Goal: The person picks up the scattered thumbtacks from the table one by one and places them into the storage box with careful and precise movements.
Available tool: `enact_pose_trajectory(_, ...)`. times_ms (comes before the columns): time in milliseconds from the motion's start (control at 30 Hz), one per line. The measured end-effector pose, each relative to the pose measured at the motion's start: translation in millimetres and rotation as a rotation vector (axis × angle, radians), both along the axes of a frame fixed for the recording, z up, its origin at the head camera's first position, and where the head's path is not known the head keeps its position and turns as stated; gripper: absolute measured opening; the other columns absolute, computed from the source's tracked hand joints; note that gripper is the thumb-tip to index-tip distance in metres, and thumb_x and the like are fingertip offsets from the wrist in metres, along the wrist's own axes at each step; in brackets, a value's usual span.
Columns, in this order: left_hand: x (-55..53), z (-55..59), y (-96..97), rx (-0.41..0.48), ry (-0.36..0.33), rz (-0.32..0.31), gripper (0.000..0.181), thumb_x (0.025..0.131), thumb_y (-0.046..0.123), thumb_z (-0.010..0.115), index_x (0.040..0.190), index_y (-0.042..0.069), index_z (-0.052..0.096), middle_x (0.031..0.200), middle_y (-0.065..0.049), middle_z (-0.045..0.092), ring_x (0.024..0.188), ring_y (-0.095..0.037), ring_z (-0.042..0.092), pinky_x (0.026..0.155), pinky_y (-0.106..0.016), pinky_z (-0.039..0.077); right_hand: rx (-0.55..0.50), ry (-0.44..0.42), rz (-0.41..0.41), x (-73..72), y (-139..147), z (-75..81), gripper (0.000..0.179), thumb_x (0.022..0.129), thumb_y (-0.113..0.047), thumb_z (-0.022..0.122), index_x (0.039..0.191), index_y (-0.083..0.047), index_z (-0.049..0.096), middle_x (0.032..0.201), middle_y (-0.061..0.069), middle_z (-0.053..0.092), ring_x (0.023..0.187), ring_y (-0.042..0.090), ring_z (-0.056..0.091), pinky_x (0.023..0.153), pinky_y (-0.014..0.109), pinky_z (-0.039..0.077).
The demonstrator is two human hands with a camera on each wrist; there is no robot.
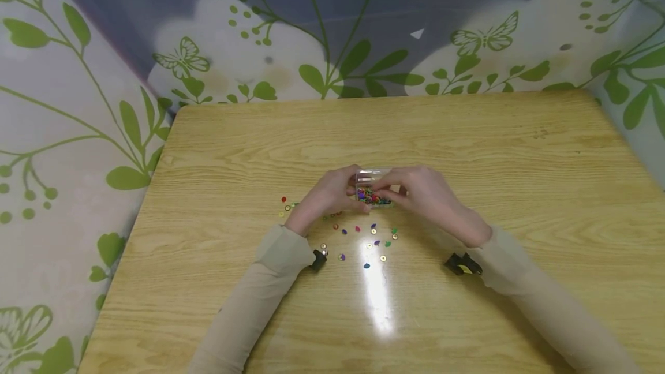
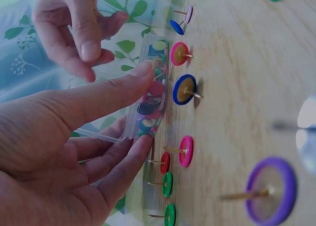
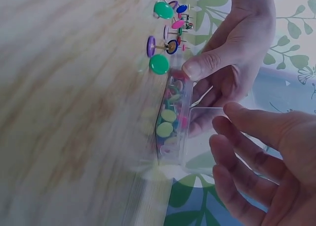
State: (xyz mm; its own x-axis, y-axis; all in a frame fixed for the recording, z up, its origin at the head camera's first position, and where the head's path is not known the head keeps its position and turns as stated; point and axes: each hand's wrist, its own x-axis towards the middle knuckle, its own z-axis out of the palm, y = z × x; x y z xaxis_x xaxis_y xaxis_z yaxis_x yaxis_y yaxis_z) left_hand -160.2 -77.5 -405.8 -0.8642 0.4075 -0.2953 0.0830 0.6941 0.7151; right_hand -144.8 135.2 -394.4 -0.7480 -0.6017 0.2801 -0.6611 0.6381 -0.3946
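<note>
A small clear plastic box [image 1: 370, 175] stands at the middle of the table, its hinged lid raised. Many-coloured thumbtacks [image 3: 168, 115] fill its lower part. My left hand [image 1: 329, 194] grips the box at its left end, thumb on the near side and fingers behind. Over the right part of the box is my right hand [image 1: 428, 192], fingers loosely bent. In the right wrist view its thumb and fingertips are close by the lid's edge, and nothing shows between them. Loose thumbtacks, such as a purple one [image 2: 276, 191], lie around the left hand.
Several more thumbtacks [image 1: 383, 258] are scattered on the wooden table [image 1: 249, 143] in front of the box and to its left, many with points up or sideways. Patterned walls [image 1: 280, 68] border the table's far edge.
</note>
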Motion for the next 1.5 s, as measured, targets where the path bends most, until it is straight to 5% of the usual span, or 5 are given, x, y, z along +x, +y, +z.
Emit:
enact_pose_trajectory(233,-0.2,0.7,0.3,0.006,-0.005,0.003,0.063,0.078,0.02,0.089,0.132,0.013,0.058,0.125,-0.008,0.064,0.113,-0.024,0.061,0.095,-0.037,0.054,0.075,-0.018,0.046,8.1,12.9,0.0,0.008,0.085,-0.014,0.082,0.091,-0.019,0.078,0.085,-0.005,0.073,0.057,0.001,0.052,0.05,0.02,0.043)
enact_pose_trajectory(600,0.9,0.5,0.4,-0.006,-0.007,0.005,0.062,0.078,0.021,0.089,0.131,0.013,0.057,0.126,-0.008,0.063,0.113,-0.023,0.061,0.096,-0.036,0.054,0.154,-0.253,0.214,19.4,24.8,-6.6,0.011,0.083,-0.019,0.082,0.091,-0.024,0.077,0.093,-0.014,0.073,0.082,0.0,0.067,0.076,0.024,0.058)
enact_pose_trajectory(1133,0.3,0.0,1.0,0.003,-0.011,0.005,0.063,0.078,0.021,0.089,0.133,0.013,0.057,0.127,-0.008,0.063,0.113,-0.023,0.061,0.097,-0.036,0.054,0.094,-0.215,0.142,18.6,27.2,-6.4,0.013,0.087,-0.006,0.078,0.092,-0.018,0.075,0.089,-0.009,0.074,0.074,0.002,0.065,0.067,0.021,0.056)
enact_pose_trajectory(1500,-0.2,-1.2,0.4,0.003,0.005,0.0,0.064,0.078,0.021,0.089,0.133,0.013,0.057,0.126,-0.009,0.064,0.112,-0.023,0.062,0.096,-0.037,0.054,0.092,-0.049,0.083,10.7,26.1,-2.6,0.017,0.084,-0.002,0.079,0.097,-0.013,0.08,0.094,0.001,0.076,0.075,0.012,0.07,0.06,0.025,0.055)
